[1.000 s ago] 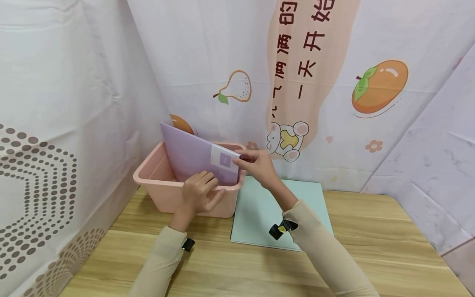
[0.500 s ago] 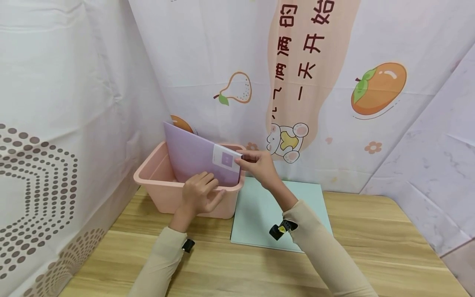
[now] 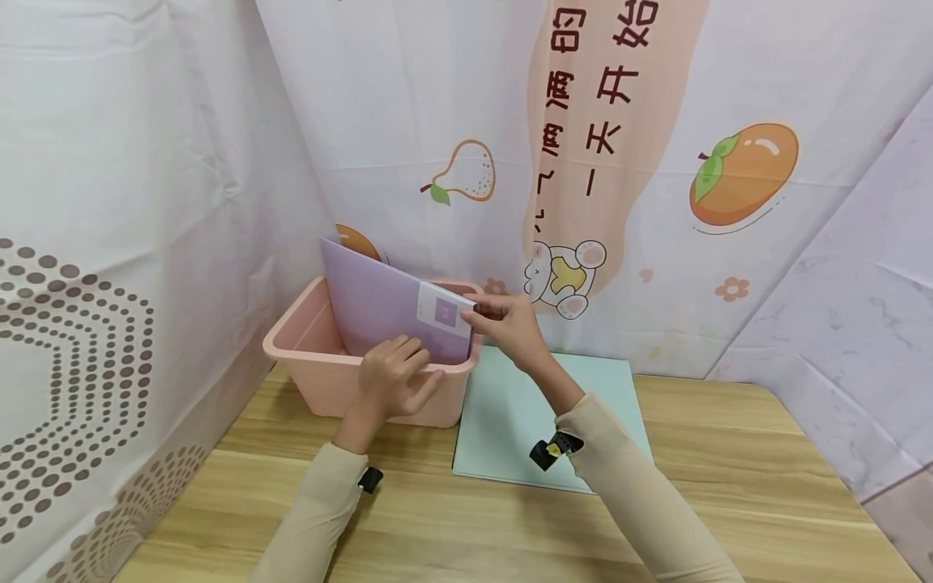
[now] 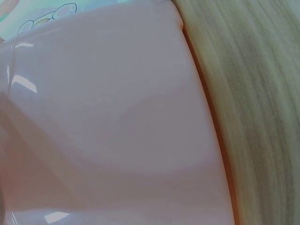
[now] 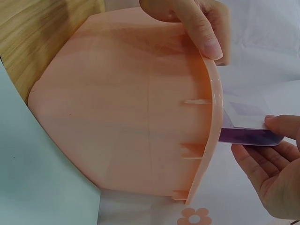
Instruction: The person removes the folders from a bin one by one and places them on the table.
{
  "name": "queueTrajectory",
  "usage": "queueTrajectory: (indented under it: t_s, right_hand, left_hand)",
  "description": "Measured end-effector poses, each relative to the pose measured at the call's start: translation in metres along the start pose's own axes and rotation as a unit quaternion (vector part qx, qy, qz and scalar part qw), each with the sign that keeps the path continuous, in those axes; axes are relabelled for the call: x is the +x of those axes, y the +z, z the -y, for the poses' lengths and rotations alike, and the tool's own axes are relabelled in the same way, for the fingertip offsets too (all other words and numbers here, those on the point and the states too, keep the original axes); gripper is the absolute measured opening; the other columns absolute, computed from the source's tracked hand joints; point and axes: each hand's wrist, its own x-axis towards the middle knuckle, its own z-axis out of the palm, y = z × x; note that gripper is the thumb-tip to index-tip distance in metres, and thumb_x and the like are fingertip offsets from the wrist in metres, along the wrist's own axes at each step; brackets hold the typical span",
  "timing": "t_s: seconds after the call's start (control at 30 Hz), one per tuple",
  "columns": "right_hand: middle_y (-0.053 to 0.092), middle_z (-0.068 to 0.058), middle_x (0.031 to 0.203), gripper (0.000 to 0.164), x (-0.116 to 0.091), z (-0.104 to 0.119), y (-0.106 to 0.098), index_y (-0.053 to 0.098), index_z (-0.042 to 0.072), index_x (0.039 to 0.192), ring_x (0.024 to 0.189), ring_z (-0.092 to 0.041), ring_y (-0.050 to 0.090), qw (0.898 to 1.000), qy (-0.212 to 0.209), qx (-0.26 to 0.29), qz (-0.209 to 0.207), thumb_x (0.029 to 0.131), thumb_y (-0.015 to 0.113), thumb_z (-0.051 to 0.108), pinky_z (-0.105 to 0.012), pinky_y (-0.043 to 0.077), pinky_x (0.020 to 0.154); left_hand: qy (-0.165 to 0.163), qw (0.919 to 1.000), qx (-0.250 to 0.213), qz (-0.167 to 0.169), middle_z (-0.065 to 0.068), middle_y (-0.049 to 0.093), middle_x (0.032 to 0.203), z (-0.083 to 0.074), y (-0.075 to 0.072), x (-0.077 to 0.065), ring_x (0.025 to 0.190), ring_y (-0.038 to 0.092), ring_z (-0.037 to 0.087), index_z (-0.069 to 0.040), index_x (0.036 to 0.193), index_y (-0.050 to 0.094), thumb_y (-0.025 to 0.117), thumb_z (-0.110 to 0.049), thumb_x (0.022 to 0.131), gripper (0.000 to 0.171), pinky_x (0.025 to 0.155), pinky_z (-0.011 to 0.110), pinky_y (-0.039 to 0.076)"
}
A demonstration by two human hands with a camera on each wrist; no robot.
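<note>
A purple file folder (image 3: 386,304) with a white label stands tilted inside a pink plastic bin (image 3: 328,380), its upper left corner rising well above the rim. My right hand (image 3: 510,324) pinches the folder's upper right corner between thumb and fingers. In the right wrist view that same right hand (image 5: 276,164) has the thumb on one side of the purple spine (image 5: 251,136) and the fingers on the other. My left hand (image 3: 391,376) grips the bin's front rim, fingers curled over it and thumb outside. The left wrist view shows mostly the bin's outer wall (image 4: 122,108).
A flat pale-green board (image 3: 503,429) lies on the wooden table (image 3: 729,486) right of the bin, partly under my right forearm. A white printed curtain (image 3: 408,97) hangs behind the bin, and another (image 3: 109,162) on the left.
The folder has shifted slightly to the right within the bin since the oldest frame. Both hands have kept almost the same places and holds.
</note>
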Motion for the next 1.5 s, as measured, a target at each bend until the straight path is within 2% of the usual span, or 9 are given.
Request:
queueTrajectory:
  t_s: [0.13, 0.4, 0.67, 0.83, 1.2, 1.5]
  right_hand:
    - [0.075, -0.023, 0.107, 0.029, -0.0007, 0.0002, -0.0001, 0.074, -0.002, 0.118, 0.091, -0.023, 0.075, 1.000, 0.000, -0.001, -0.002, 0.090, 0.076, 0.008, -0.033, 0.062, 0.080]
    - [0.075, -0.023, 0.107, 0.030, -0.0012, 0.0022, 0.0010, 0.074, -0.002, 0.119, 0.092, -0.024, 0.075, 1.000, -0.004, -0.007, -0.003, 0.090, 0.076, 0.008, -0.035, 0.061, 0.082]
    - [0.076, -0.022, 0.105, 0.028, -0.0016, -0.0011, 0.0022, 0.075, -0.001, 0.117, 0.090, -0.022, 0.075, 1.000, -0.009, -0.002, -0.009, 0.090, 0.076, 0.007, -0.032, 0.061, 0.079]
    - [0.076, -0.022, 0.104, 0.028, -0.0017, -0.0014, 0.0029, 0.075, -0.001, 0.117, 0.087, -0.020, 0.074, 1.000, -0.011, -0.006, -0.013, 0.090, 0.077, 0.008, -0.031, 0.062, 0.079]
    - [0.076, -0.022, 0.105, 0.028, -0.0026, -0.0004, 0.0033, 0.075, 0.000, 0.117, 0.089, -0.023, 0.074, 1.000, -0.008, -0.009, -0.013, 0.090, 0.077, 0.009, -0.035, 0.062, 0.081]
    - [0.075, -0.022, 0.101, 0.027, -0.0032, -0.0033, 0.0037, 0.075, -0.002, 0.116, 0.083, -0.021, 0.072, 1.000, -0.018, -0.002, -0.011, 0.091, 0.076, 0.008, -0.028, 0.061, 0.077]
  left_hand:
    - [-0.004, 1.0000, -0.001, 0.008, 0.004, 0.060, 0.068, 0.0000, -0.0007, 0.0006, 0.056, 0.050, 0.018, -0.010, 0.071, 0.065, 0.045, -0.047, 0.099, 0.051, 0.050, 0.030, 0.043]
    - [0.001, 1.0000, -0.002, -0.004, 0.004, 0.061, 0.068, 0.0008, 0.0002, 0.0006, 0.055, 0.051, 0.019, -0.009, 0.071, 0.066, 0.047, -0.046, 0.098, 0.049, 0.049, 0.030, 0.043]
    - [-0.004, 0.9999, 0.002, 0.012, 0.003, 0.060, 0.069, 0.0009, -0.0006, -0.0002, 0.056, 0.051, 0.018, -0.011, 0.071, 0.065, 0.044, -0.049, 0.099, 0.052, 0.050, 0.030, 0.043]
    - [-0.001, 0.9999, 0.004, 0.011, 0.003, 0.061, 0.069, 0.0007, -0.0010, 0.0007, 0.056, 0.051, 0.019, -0.011, 0.072, 0.066, 0.044, -0.049, 0.099, 0.052, 0.050, 0.030, 0.044]
    - [0.000, 0.9998, 0.009, 0.019, 0.003, 0.061, 0.069, 0.0012, -0.0021, -0.0003, 0.056, 0.052, 0.018, -0.011, 0.072, 0.066, 0.042, -0.049, 0.100, 0.052, 0.050, 0.029, 0.044]
    - [0.004, 0.9999, 0.006, 0.011, 0.003, 0.061, 0.068, 0.0004, -0.0014, 0.0005, 0.056, 0.050, 0.017, -0.011, 0.071, 0.066, 0.043, -0.047, 0.099, 0.051, 0.049, 0.029, 0.043]
